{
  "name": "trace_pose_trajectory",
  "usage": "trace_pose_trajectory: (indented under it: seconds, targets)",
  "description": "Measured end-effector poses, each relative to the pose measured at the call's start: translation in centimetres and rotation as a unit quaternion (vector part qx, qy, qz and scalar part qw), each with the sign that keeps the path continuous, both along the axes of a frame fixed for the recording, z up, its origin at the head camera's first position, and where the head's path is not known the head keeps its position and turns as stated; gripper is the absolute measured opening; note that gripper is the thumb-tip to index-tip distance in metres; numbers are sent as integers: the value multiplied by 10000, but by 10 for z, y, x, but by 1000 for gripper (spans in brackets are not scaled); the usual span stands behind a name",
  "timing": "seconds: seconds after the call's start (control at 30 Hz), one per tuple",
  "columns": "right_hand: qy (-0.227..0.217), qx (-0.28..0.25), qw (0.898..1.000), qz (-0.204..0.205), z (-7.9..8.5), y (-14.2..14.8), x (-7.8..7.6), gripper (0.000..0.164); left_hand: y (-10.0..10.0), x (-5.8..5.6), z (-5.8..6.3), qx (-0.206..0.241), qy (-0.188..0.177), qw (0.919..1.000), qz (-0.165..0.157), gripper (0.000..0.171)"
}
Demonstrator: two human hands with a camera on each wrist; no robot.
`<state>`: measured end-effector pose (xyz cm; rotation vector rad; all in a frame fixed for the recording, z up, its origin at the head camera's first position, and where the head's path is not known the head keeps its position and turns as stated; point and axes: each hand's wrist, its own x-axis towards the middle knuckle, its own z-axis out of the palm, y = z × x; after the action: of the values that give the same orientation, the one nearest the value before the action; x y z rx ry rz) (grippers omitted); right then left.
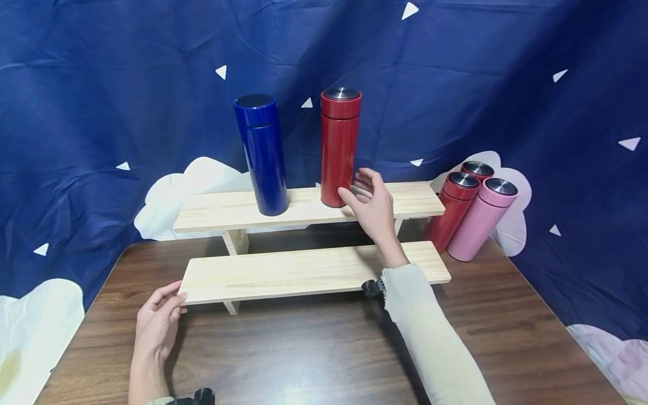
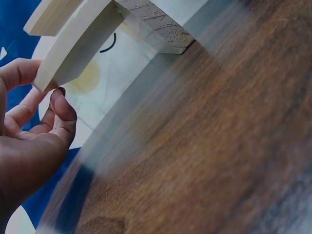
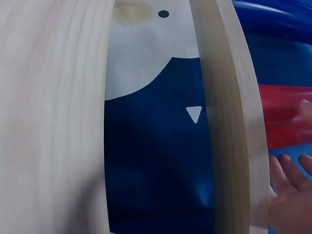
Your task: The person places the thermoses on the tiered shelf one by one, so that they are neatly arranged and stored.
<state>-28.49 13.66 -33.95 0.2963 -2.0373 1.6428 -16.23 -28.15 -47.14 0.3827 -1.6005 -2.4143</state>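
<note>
A two-step wooden shelf stands on the table, with an upper board (image 1: 309, 203) and a lower board (image 1: 298, 273). On the upper board a blue thermos bottle (image 1: 265, 166) and a red thermos bottle (image 1: 338, 149) stand upright, apart from each other. My right hand (image 1: 373, 209) is beside the red bottle's lower right side. Its thumb reaches the bottle, while the other fingers are spread away from it, as the right wrist view also shows. With thumb and fingers, my left hand (image 1: 158, 326) pinches the left end of the lower board.
At the shelf's right end, several bottles cluster on the brown wooden table (image 1: 304, 349): a pink one (image 1: 483, 219), a red one (image 1: 452, 211) and another red one (image 1: 477, 167) behind. Blue cloth (image 1: 152, 73) with white shapes hangs behind the table.
</note>
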Motion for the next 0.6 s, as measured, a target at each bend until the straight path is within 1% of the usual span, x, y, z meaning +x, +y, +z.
trace_pose_trajectory:
  seconds: [0.1,0.23,0.33,0.47,0.5,0.6]
  targets:
    - [80,-194,9998,64,-2,5,5,61,0,1,1,-3,-9,10000,14,22]
    - [154,-294,9994,37,-3,13,12,56,1,1,1,11,6,10000,27,22]
    - [161,-343,9993,-52,2,20,24,52,1,1,0,36,2,10000,11,23]
    - [151,-384,9990,-161,13,30,42,48,1,1,-1,23,-8,10000,29,23]
    - [142,-370,9990,-213,15,33,46,47,1,1,-1,22,-5,10000,39,23]
    - [154,-329,9986,-386,15,44,50,44,1,1,0,10,8,10000,35,23]
